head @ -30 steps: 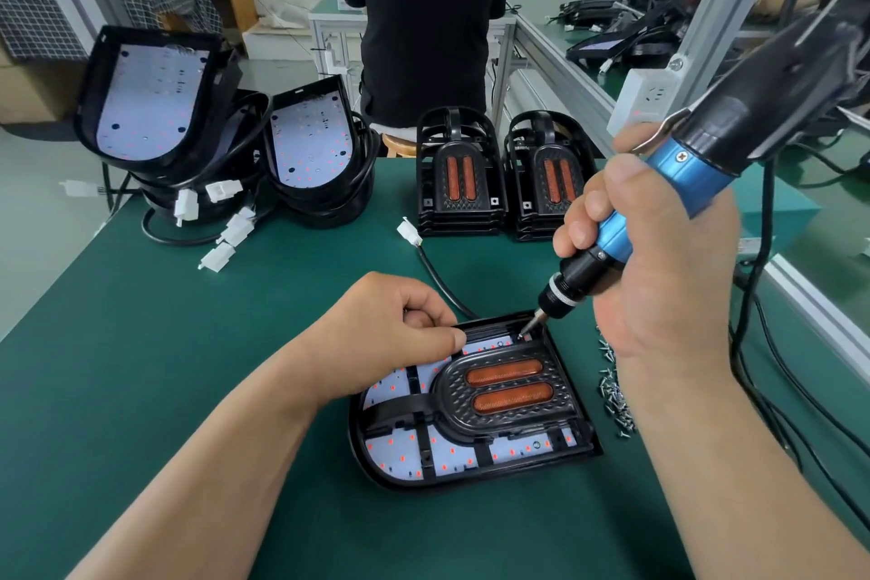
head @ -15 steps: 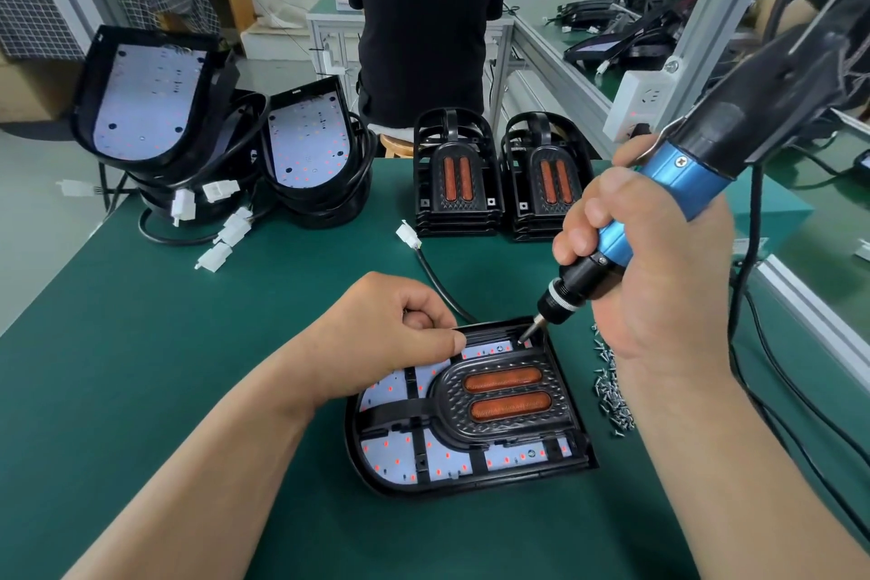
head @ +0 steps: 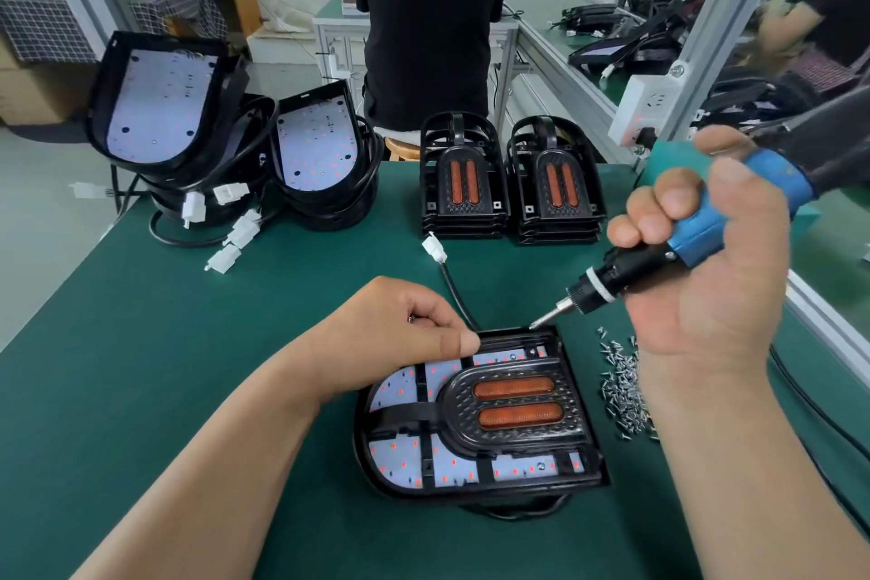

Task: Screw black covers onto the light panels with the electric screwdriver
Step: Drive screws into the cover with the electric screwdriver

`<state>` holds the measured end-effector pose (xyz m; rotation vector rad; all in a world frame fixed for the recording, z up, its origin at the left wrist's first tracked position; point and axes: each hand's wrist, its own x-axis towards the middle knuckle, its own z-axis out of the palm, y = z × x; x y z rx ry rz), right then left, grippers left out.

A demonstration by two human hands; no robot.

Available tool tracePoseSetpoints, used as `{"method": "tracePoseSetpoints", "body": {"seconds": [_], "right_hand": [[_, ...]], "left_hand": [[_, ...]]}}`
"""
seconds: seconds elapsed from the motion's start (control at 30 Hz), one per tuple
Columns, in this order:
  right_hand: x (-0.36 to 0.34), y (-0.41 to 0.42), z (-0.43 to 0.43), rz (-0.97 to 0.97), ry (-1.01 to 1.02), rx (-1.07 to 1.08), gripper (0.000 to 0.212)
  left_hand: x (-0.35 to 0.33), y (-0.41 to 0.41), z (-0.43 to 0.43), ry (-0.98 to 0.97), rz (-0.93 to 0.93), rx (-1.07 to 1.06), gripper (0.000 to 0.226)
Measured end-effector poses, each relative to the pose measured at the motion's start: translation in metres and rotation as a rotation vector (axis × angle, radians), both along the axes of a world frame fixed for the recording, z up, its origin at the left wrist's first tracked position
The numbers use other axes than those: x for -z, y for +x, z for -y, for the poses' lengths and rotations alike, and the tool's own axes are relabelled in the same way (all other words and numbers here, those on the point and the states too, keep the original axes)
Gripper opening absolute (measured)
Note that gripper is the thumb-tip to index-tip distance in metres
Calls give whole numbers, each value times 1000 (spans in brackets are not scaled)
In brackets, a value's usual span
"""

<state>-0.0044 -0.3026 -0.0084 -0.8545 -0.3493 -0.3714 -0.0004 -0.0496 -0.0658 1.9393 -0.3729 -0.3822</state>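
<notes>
The head view looks down on a green counter (head: 165, 367). On it a light panel (head: 400, 457) lies flat in front of the person, with a black cover (head: 513, 408) seated on its right half, two orange strips facing up.

The right hand (head: 706, 287) is the working grip. Its fingers are wrapped tight round the blue barrel of the electric screwdriver (head: 701, 228), which slants down to the left so that the bit sits at the panel's far right corner, at or just above the rim.

The left hand (head: 400, 334) has its fingers curled in, and the thumb tip rests against the panel's far edge to steady it. A small glint shows between the fingers; it may be a screw, but that cannot be told.

A loose pile of screws (head: 621, 391) lies just right of the panel. Further back stand two stacks of covers (head: 463, 184) and, to the left, bare panels (head: 160, 108) with white plugs on their cables.

The step in hand looks like fastening the cover at its far right corner. Whether that screw is fully seated is too small to see. The next move probably calls for fetching another screw, standing it in the next hole, and setting the bit square on it while the left hand stops the panel sliding.
</notes>
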Motion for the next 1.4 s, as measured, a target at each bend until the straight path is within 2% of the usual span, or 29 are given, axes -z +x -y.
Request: {"method": "tracePoseSetpoints", "body": {"seconds": [0.07,0.2,0.27,0.33,0.57,0.67,0.8,1.07,1.23,1.4], "right_hand": [[3,1,-1,-58,98,28,10],[11,2,-8,-171,283,71,10],[14,3,-12,-203,333,76,13],[15,4,-16,-225,356,81,17],[9,11,-30,-236,360,73,15],[5,14,-36,-230,373,63,14],[0,17,-45,-238,403,67,9],[4,26,-55,-351,446,116,7],[14,25,-57,-363,414,118,9],[16,26,-59,-355,389,124,10]], "left_hand": [[0,2,0,-97,-94,-51,34],[2,14,-3,-507,-423,-352,22],[2,16,-8,-642,-531,-385,27],[3,15,-10,-693,-557,-373,28],[7,14,-11,-710,-540,-271,12],[8,12,-11,-693,-539,-202,18],[9,13,-12,-731,-562,-212,32],[8,10,-11,-679,-527,-202,12],[7,9,-10,-640,-503,-140,24],[10,11,-10,-664,-502,-147,25]]}}
